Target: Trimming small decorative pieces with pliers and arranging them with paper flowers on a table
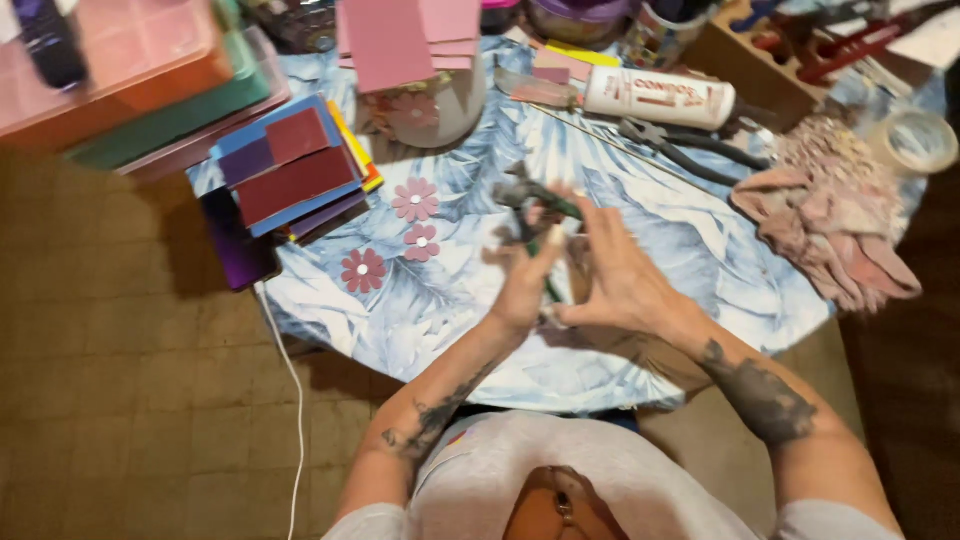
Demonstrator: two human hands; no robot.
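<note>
Left of the stem [540, 205], a stack of foam sheets [290, 170] hangs over the desk [690, 250] edge, and 3 pink paper flowers [415, 200] lie flat between the stack and the stem. The left hand [525, 285] pinches the stem from below, its fingers closed on it. The stem is a thin dark green piece, blurred, held just above the desk's middle. It looks light and bendable, likely easy to crush, so it is best gripped low on the stalk rather than at the top. The right hand [620, 275] touches the stem's upper part with fingers spread; whether it truly grips is unclear. Right of the stem lie pliers [680, 145], a white glue bottle [660, 97], a pink rag [830, 235] and a tape roll [915, 140]. The desk wears a blue leaf-print cloth; the floor is brown tile.
</note>
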